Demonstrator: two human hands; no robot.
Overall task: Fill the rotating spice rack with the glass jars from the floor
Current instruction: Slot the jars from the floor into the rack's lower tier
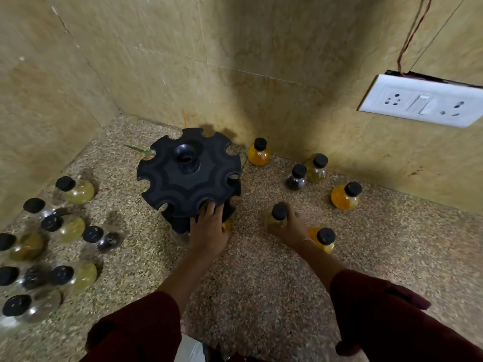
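Observation:
The black rotating spice rack (188,176) stands on the speckled floor near the wall corner, and the slots of its top disc hold nothing. My left hand (207,231) grips the rack's front edge, fingers against the top disc. A bit of orange shows just right of that hand, and a clear jar (179,236) sits under the rack's front. My right hand (290,228) is closed around a black-capped glass jar (278,212) with yellowish contents, standing on the floor right of the rack.
Several black-capped jars cluster on the floor at the left (65,228). More stand at the right: an orange one by the wall (258,152), a dark one (296,177), a greenish one (316,168), and orange ones (345,195) (322,239). A wall socket (420,100) is upper right.

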